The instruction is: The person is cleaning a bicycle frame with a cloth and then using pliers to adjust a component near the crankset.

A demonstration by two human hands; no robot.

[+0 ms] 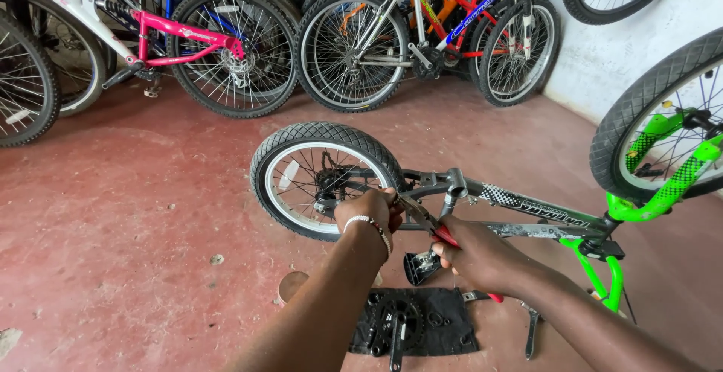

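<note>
Lying upside down at centre frame was a small bike [520,210] with green forks. Left hand [370,210], wearing a bead bracelet, was closed on the frame beside the rear wheel [325,178]. Right hand [478,255] squeezed red-handled pliers [431,225]. Below: crank [395,327] on black cloth [440,323]. Upper frame: parked bicycles [248,41].

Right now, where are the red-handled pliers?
In the head view, the red-handled pliers are in the right hand, centre frame, tips near the left hand beside the small rear wheel.
</note>
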